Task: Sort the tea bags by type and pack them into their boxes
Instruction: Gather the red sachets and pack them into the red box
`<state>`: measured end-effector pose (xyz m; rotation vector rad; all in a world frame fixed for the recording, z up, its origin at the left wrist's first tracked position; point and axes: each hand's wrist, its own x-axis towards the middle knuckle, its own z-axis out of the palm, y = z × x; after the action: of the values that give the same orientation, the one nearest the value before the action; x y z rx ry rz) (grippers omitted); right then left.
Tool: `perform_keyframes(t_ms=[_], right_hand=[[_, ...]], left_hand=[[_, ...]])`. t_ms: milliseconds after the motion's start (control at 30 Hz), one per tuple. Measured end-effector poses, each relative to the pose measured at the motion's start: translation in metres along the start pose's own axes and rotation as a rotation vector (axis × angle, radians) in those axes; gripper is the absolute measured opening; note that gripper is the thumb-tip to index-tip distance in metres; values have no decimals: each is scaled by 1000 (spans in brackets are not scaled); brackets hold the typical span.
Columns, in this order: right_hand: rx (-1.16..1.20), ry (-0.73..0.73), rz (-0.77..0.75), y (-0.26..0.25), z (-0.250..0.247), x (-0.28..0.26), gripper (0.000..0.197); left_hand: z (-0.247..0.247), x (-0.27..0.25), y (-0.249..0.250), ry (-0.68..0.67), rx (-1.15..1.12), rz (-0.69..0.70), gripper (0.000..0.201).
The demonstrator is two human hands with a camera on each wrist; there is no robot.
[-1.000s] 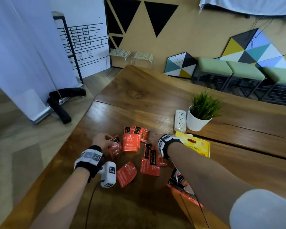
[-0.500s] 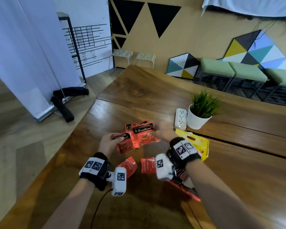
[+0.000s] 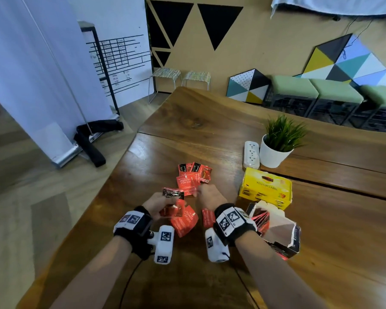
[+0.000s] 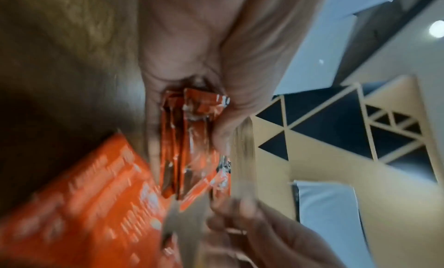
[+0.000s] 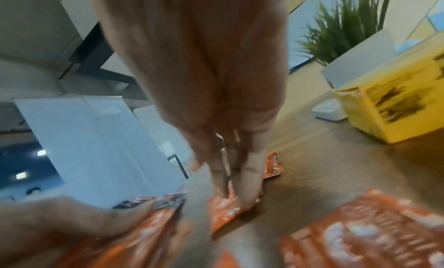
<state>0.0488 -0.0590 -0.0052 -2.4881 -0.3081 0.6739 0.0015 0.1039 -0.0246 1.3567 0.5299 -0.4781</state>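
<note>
My left hand (image 3: pixel 163 202) grips a small stack of red tea sachets (image 3: pixel 172 194), seen edge-on in the left wrist view (image 4: pixel 190 135). To its right, my right hand (image 3: pixel 200 192) reaches down with straight fingers (image 5: pixel 251 169) whose tips press a red sachet (image 5: pixel 225 208) lying on the table, at the near edge of a pile of red sachets (image 3: pixel 188 180). More red sachets (image 3: pixel 184 221) lie loose between my wrists. A torn, open dark box (image 3: pixel 281 230) with red sachets standing inside is right of my right wrist. Behind it stands a yellow tea box (image 3: pixel 265 190).
A white potted plant (image 3: pixel 276 150) and a white power strip (image 3: pixel 251 155) stand behind the yellow box. The wooden table (image 3: pixel 198 121) has its left edge close to my left arm, with floor beyond. Cables run off my wrist cameras toward me.
Half a second ago both hands held a raised bundle of sachets. Now my right hand has let go and dropped to the pile, while my left keeps the stack and has drawn back.
</note>
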Motion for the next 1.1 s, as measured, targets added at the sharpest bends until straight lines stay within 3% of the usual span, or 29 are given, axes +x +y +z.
perform_keyframes(t_ms=[67,133,200,300,467,533,667,733,833,900,1000,1100], right_hand=[[-296,20,48,13,4,-1,31],[-481,-11,114,23,11,-9,50],[-565,20,171,26,16,-17,59],[-635,24,206,29,18,-20,63],[-588,16,218,37,14,-22,71],[-578,18,204,37,12,-22,73],[-614,32,160,38,8,-21,53],[-516,-4,161,39,8,-21,47],[-115,64,152,39,6,-27,31],[278,79,133,42,2,-36,17],[1009,-120,104,45,-5,-60,26],[1279,-181,36,44,-11,-80,43]], left_hand=[[-6,-1,2,-56,277,-22,28],[-1,-3,6,-120,562,-49,20],[11,0,9,-165,840,-57,15],[32,11,7,-130,1231,1,33],[44,25,-8,22,1433,77,39],[45,26,-8,50,1418,47,37],[44,23,-3,32,1363,55,30],[38,13,2,23,1284,76,22],[19,-7,12,-66,930,123,16],[12,-23,19,-192,562,138,44],[17,-37,24,-321,290,172,73],[33,-34,20,-481,62,154,61]])
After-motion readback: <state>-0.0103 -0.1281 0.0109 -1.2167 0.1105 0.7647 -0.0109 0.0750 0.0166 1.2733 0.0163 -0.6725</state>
